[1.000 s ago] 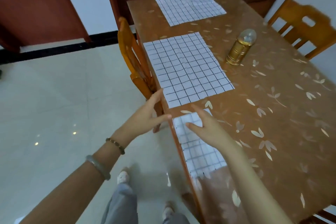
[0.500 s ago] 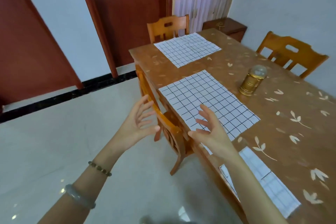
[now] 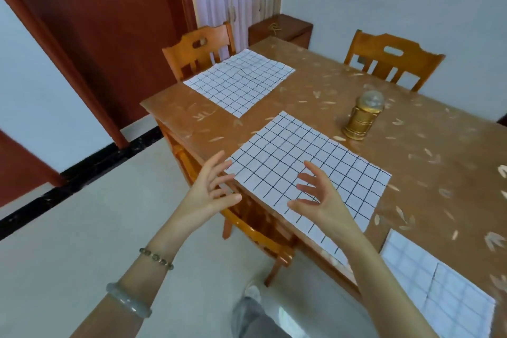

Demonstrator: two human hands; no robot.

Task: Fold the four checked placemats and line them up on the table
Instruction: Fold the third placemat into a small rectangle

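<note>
Right hand [image 3: 321, 200] hangs open with fingers spread above the near long edge of the flat placemat [image 3: 329, 162], gripping nothing; left hand [image 3: 212, 192] is likewise open, its fingertips just beside that mat's left corner, out past the edge of the table [image 3: 439, 151]. I cannot tell whether either one touches the cloth. Taking the gold lantern [image 3: 362, 118] as my mark: this mat lies just on my side of it, close but apart, its long axis running along the table edge from the lantern's left toward my right. I judge the right hand the nearer, being over the mat itself, so the coming fold would start from that near edge. Beyond and left of the lantern a second flat placemat [image 3: 241, 81] lies unfolded. On my side and right of the lantern, well apart, a folded placemat [image 3: 439, 285] sits at the table edge. I see three mats, no fourth. The lantern has a clear dome; what is inside I cannot make out. A wooden chair [image 3: 247, 223] stands tucked below the left hand, nearer me than the lantern
</note>
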